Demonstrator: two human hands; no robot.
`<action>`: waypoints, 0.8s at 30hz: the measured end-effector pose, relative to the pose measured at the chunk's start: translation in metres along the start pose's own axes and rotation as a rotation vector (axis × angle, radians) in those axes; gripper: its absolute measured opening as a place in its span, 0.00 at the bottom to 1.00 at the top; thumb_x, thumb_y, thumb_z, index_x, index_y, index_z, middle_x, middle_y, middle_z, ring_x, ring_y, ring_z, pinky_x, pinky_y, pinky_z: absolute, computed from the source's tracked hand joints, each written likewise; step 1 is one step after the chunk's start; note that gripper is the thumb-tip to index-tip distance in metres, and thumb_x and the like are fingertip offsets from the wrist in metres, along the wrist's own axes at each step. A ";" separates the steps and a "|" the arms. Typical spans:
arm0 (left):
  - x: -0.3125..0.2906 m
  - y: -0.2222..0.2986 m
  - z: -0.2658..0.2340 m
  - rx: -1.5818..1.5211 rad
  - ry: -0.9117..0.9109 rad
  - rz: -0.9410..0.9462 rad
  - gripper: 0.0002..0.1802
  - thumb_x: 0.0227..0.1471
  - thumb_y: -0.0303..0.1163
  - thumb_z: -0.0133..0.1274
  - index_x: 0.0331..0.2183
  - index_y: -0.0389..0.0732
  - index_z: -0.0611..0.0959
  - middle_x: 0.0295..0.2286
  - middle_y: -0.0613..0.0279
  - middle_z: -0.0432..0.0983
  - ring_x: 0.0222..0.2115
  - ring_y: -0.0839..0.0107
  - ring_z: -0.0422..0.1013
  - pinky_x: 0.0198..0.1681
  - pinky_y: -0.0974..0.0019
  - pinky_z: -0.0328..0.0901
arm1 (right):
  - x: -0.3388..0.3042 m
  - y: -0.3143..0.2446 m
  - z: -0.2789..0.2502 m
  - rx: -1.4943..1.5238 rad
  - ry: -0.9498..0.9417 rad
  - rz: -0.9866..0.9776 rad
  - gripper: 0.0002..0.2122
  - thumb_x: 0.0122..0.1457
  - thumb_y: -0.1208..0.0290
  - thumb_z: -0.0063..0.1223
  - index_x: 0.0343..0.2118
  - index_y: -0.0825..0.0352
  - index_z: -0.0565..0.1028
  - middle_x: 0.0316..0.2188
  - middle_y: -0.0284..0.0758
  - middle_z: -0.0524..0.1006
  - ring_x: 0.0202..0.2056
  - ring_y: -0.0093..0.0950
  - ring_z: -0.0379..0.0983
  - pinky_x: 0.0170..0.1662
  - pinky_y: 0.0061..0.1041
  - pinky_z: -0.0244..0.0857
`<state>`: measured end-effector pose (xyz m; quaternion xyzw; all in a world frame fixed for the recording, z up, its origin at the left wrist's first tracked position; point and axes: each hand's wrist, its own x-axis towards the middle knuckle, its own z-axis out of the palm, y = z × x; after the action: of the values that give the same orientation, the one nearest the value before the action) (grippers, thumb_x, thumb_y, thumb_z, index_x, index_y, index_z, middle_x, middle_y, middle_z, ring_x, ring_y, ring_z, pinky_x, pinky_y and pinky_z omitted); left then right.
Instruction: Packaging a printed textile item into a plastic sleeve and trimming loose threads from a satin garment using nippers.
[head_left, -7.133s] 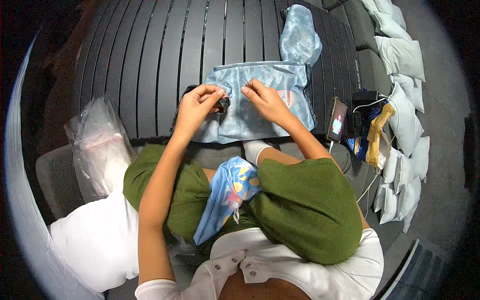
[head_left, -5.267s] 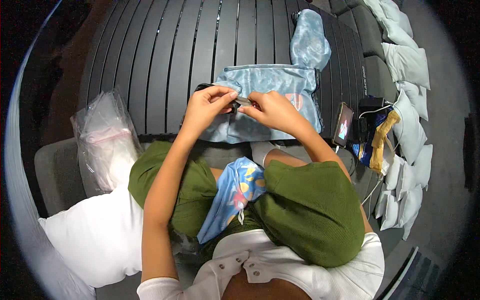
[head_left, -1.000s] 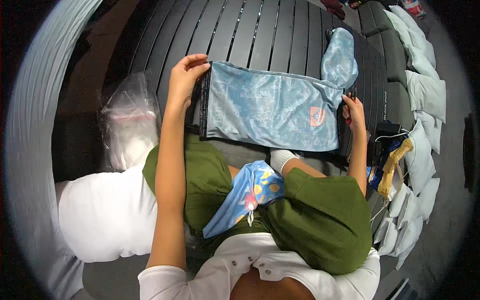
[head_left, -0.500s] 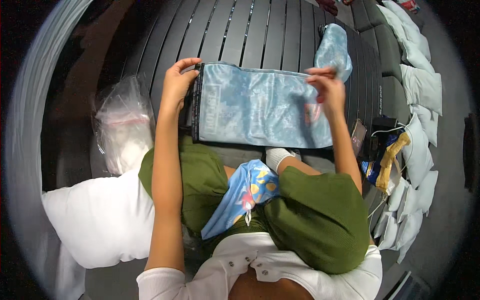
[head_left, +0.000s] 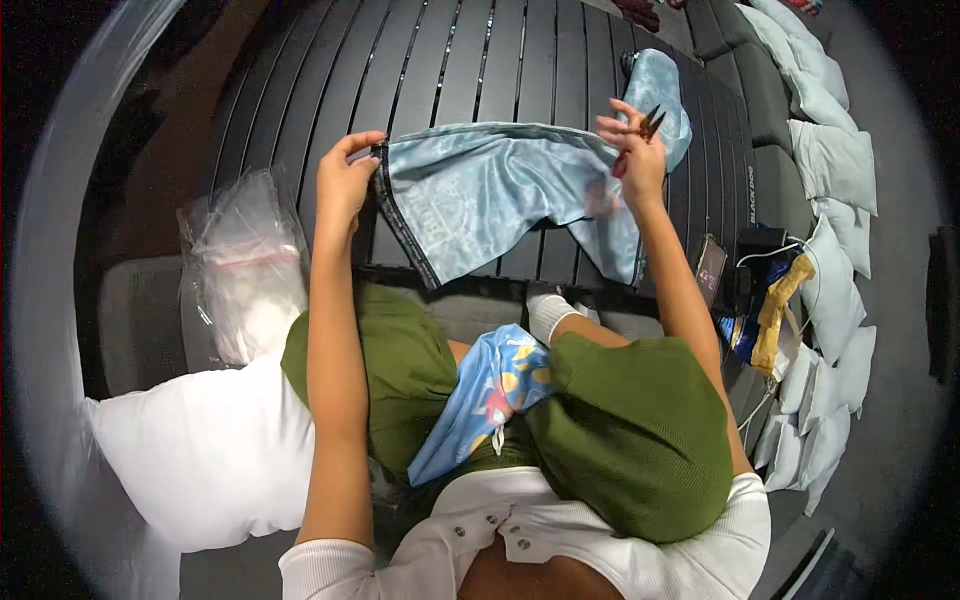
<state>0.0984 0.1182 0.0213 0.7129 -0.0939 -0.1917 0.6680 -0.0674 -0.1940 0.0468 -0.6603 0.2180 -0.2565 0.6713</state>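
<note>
A shiny light-blue fabric piece (head_left: 470, 195) with a dark band along its left end is lifted above the slatted black table. My left hand (head_left: 345, 185) pinches its upper left corner at the band. My right hand (head_left: 642, 165) is at the upper right end, wrapped round small scissors (head_left: 652, 122) with dark blades pointing up and a red handle; whether these fingers also grip the cloth I cannot tell. The cloth's lower edge hangs in a loose fold. Just beyond my right hand lies a rounded light-blue bundle (head_left: 660, 90) of similar fabric.
The slatted table (head_left: 500, 50) spans the far side. A clear plastic bag (head_left: 250, 270) with white contents and a white pillow (head_left: 210, 450) are at left. A printed blue cloth (head_left: 480, 395) lies on my lap. At right are a phone (head_left: 710, 268), a yellow-blue packet (head_left: 785, 320) and pale cushions (head_left: 835, 165).
The fabric has gone from lying flat to raised and sagging, its lower edge swinging away from me. My right hand has shifted slightly up and left; the scissors now show clearly.
</note>
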 end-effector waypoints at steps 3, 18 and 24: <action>0.001 0.000 0.002 -0.119 0.048 -0.074 0.16 0.42 0.19 0.48 0.38 0.37 0.75 0.34 0.64 0.71 0.26 0.81 0.67 0.26 0.80 0.60 | -0.007 -0.002 -0.033 -0.013 0.319 -0.133 0.09 0.49 0.78 0.40 0.35 0.63 0.67 0.19 0.27 0.68 0.15 0.14 0.58 0.13 0.13 0.50; -0.022 -0.017 0.020 -1.209 -0.007 -0.862 0.10 0.44 0.34 0.55 0.25 0.42 0.71 0.26 0.64 0.72 0.29 0.70 0.68 0.39 0.64 0.61 | -0.022 0.001 -0.104 -0.346 0.273 0.459 0.11 0.47 0.60 0.57 0.22 0.59 0.69 0.10 0.19 0.57 0.10 0.13 0.51 0.14 0.15 0.46; -0.010 0.002 0.029 -0.769 -0.134 -0.412 0.06 0.47 0.31 0.53 0.27 0.41 0.74 0.22 0.67 0.71 0.22 0.76 0.66 0.26 0.74 0.61 | -0.005 -0.027 -0.092 -0.304 0.322 0.218 0.09 0.48 0.63 0.57 0.27 0.61 0.71 0.13 0.21 0.63 0.11 0.13 0.53 0.14 0.15 0.47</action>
<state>0.0779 0.0954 0.0238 0.4022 0.0853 -0.3875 0.8251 -0.1304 -0.2621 0.0702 -0.6767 0.4284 -0.2487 0.5446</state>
